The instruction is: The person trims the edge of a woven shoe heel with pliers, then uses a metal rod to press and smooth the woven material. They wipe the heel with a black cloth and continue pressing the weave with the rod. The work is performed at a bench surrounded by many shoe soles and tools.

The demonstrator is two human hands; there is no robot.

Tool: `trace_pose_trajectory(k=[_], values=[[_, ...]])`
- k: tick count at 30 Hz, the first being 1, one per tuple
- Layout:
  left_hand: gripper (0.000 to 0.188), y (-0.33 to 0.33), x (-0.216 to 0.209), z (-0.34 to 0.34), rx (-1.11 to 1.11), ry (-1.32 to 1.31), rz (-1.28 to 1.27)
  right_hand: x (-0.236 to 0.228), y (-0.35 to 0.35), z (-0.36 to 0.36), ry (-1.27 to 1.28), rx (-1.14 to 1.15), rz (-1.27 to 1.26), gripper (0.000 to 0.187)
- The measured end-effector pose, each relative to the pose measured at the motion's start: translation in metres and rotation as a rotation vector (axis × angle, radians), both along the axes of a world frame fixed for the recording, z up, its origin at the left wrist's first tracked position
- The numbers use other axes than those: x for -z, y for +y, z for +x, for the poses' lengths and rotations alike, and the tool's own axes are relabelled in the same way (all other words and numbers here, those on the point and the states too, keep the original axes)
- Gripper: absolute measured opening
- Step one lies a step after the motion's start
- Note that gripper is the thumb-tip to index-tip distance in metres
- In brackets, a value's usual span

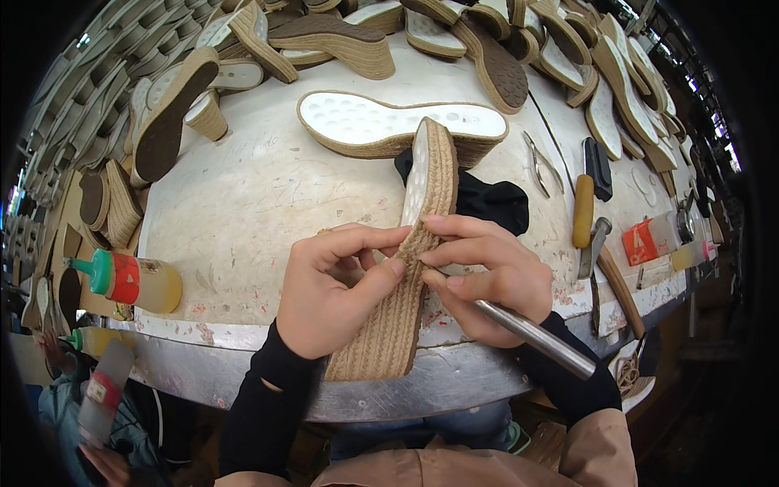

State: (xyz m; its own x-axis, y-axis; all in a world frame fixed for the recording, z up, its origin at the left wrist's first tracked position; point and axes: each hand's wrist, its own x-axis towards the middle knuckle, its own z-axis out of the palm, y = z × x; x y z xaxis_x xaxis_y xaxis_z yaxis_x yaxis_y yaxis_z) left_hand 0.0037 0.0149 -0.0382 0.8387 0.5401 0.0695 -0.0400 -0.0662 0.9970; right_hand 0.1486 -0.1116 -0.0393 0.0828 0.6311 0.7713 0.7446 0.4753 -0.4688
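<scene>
A wedge shoe sole (377,337) wrapped in braided jute stands on its side, its thick heel end toward me at the table's front edge. My left hand (329,284) grips it around the middle, thumb pressed on the braid. My right hand (507,280) holds a slim tool with a round metal handle (544,339), the handle pointing down to the right. Its working end is hidden at the braid, where the right fingertips pinch close to my left thumb. Behind lies another wedge sole (365,122), white side up, beside a black cloth (499,207).
On the right lie nippers (541,166), a yellow-handled tool (583,211), a hammer (617,284) and a red-labelled bottle (645,239). A green-capped bottle (158,284) lies at left. Many soles (337,40) heap up at the back. Another person's hand (105,464) shows lower left.
</scene>
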Motion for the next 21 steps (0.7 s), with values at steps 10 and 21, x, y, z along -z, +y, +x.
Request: trace_pose_trajectory(k=[10,21], values=[[0.026,-0.001,-0.0017,0.0002,-0.019,-0.014,0.059,0.0015,0.0021,-0.0009,-0.01,0.004,0.003,0.034],[0.024,0.0003,0.0012,0.0014,-0.046,0.006,0.055,0.0046,0.0012,-0.0004,-0.061,0.0,0.028,0.031]])
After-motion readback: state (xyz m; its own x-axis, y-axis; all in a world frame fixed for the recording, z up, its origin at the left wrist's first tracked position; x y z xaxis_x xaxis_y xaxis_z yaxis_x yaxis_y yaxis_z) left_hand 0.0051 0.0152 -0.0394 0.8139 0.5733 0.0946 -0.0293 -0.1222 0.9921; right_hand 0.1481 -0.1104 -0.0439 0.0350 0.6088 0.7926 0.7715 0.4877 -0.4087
